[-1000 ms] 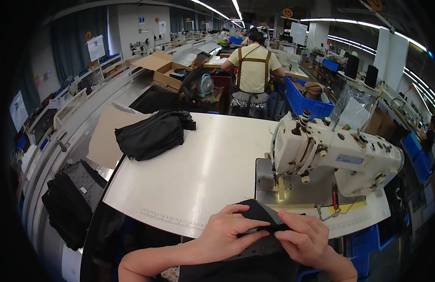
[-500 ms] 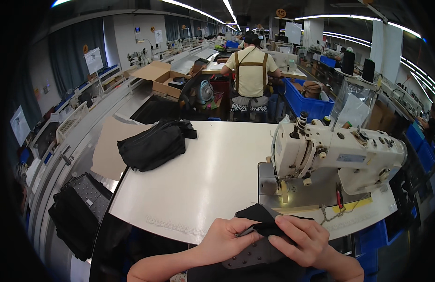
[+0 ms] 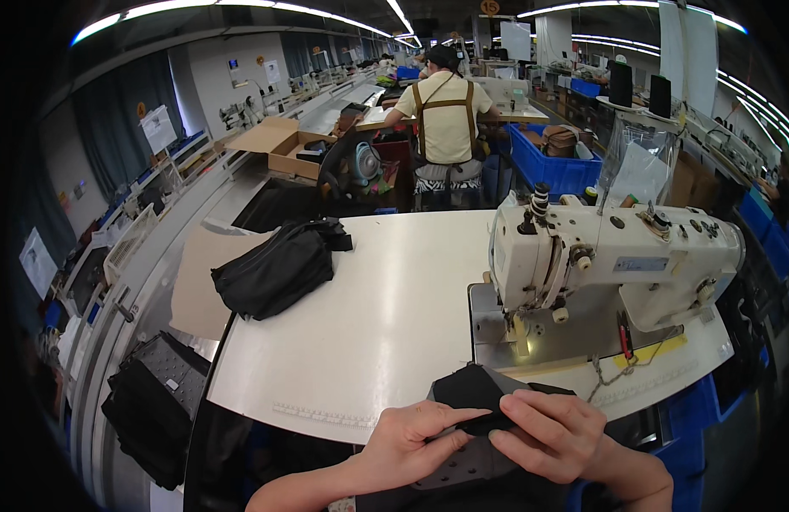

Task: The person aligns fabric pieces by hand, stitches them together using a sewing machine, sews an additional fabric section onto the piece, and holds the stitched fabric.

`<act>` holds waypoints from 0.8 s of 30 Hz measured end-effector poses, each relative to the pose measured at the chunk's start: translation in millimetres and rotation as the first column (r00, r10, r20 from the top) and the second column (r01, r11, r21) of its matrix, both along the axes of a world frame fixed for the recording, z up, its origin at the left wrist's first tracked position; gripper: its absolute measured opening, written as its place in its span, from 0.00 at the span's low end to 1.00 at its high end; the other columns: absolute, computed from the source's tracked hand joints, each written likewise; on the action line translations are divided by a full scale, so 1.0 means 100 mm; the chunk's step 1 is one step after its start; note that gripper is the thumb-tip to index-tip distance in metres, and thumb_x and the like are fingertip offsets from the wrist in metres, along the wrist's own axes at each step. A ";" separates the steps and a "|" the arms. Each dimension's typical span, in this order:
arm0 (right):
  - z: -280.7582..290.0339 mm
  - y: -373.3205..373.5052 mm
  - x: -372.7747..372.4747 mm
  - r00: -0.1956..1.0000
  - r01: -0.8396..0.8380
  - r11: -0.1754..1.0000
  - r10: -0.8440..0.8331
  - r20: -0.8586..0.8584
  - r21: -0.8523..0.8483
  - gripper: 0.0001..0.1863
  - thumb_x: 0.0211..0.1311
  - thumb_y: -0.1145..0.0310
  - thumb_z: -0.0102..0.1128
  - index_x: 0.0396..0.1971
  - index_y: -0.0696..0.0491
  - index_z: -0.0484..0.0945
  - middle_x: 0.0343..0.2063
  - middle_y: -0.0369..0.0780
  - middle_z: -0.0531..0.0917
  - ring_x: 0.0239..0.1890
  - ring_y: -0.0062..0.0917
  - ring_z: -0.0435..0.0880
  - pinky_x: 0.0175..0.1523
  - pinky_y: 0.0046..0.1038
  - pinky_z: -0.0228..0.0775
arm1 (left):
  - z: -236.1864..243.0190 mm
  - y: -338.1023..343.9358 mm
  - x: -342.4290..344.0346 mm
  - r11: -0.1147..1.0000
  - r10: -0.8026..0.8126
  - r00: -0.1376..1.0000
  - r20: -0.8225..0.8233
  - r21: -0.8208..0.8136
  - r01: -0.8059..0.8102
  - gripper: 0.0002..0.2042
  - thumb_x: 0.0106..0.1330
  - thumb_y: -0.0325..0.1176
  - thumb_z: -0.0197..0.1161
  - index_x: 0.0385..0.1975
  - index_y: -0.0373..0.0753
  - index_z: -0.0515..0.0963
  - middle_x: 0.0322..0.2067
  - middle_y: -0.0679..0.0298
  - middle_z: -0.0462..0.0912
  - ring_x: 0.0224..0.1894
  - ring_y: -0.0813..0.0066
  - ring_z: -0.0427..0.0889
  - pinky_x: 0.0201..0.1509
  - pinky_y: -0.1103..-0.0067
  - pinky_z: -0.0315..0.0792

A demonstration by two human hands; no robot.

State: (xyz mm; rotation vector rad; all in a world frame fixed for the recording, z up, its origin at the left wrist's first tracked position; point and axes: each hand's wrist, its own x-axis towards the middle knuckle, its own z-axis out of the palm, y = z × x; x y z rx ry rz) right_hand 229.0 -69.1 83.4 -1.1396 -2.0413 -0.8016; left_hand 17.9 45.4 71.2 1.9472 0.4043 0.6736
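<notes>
Below the sewing machine's needle area, my left hand [image 3: 411,439] grips a black fabric piece [image 3: 467,384], index finger lying along its folded edge and thumb beneath. My right hand [image 3: 548,431] pinches the same piece at the fold from the right. A dotted grey section of it [image 3: 462,469] hangs below my fingers. Just beyond is the white sewing machine [image 3: 612,264] on a steel plate, with red-handled snips [image 3: 625,337] beside it. A black bag [image 3: 275,264] lies at the back left of the white tabletop [image 3: 343,341].
A cardboard sheet [image 3: 198,282] and stacked black pieces [image 3: 147,410] are at the left. Ahead, a co-worker [image 3: 443,119] sits facing away, between an open carton [image 3: 283,158] and a blue bin [image 3: 548,183]. Thread cones [image 3: 659,96] stand at the right.
My view has shifted slightly, putting both hands a little farther right in frame. My fingers have shifted along the fold of the black piece, still holding it.
</notes>
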 end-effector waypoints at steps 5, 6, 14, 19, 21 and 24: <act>-0.02 0.00 0.01 1.000 -0.013 1.000 0.013 -0.002 0.002 0.13 0.58 0.69 0.65 0.43 0.43 0.82 0.50 0.36 0.85 0.43 0.26 0.84 0.39 0.17 0.74 | -0.02 0.02 -0.02 0.999 -0.048 0.998 -0.035 -0.017 0.047 0.18 0.63 0.19 0.65 0.53 0.36 0.83 0.36 0.60 0.87 0.38 0.76 0.83 0.43 0.82 0.75; -0.02 0.00 0.02 1.000 -0.021 1.000 0.021 0.002 0.003 0.13 0.58 0.69 0.65 0.44 0.43 0.82 0.50 0.36 0.85 0.43 0.25 0.84 0.38 0.17 0.74 | -0.04 0.02 -0.03 0.999 -0.048 0.999 -0.018 -0.024 0.048 0.17 0.63 0.18 0.65 0.53 0.36 0.83 0.36 0.61 0.87 0.38 0.76 0.83 0.43 0.82 0.75; -0.09 -0.01 0.06 0.999 -0.045 0.999 0.045 -0.014 0.006 0.13 0.58 0.68 0.65 0.44 0.43 0.82 0.51 0.37 0.84 0.43 0.27 0.84 0.38 0.19 0.77 | -0.06 0.03 0.02 0.998 -0.063 0.997 0.049 0.023 0.062 0.22 0.60 0.22 0.67 0.55 0.46 0.83 0.27 0.62 0.82 0.31 0.73 0.80 0.38 0.80 0.74; -0.09 0.01 0.07 0.998 -0.058 0.998 0.059 -0.023 0.011 0.13 0.58 0.68 0.65 0.44 0.43 0.82 0.51 0.36 0.84 0.43 0.26 0.84 0.37 0.19 0.77 | -0.05 0.01 0.03 0.999 -0.049 0.997 0.051 -0.013 0.050 0.22 0.60 0.21 0.67 0.55 0.47 0.83 0.26 0.63 0.82 0.31 0.74 0.80 0.38 0.81 0.73; -0.11 0.02 0.08 0.998 -0.046 0.998 0.047 -0.030 0.046 0.14 0.57 0.68 0.65 0.45 0.43 0.82 0.50 0.36 0.85 0.42 0.26 0.84 0.36 0.18 0.77 | -0.04 0.02 0.03 0.996 -0.076 0.996 0.037 -0.043 0.078 0.19 0.61 0.17 0.65 0.53 0.36 0.83 0.34 0.60 0.86 0.35 0.76 0.83 0.40 0.83 0.74; -0.12 0.03 0.07 0.997 -0.051 0.998 0.053 -0.049 0.042 0.14 0.57 0.67 0.65 0.45 0.43 0.83 0.49 0.35 0.85 0.41 0.25 0.84 0.36 0.18 0.77 | -0.08 0.01 0.04 0.996 -0.059 0.996 0.070 -0.061 0.063 0.22 0.59 0.21 0.67 0.54 0.46 0.83 0.26 0.62 0.82 0.31 0.74 0.81 0.39 0.80 0.74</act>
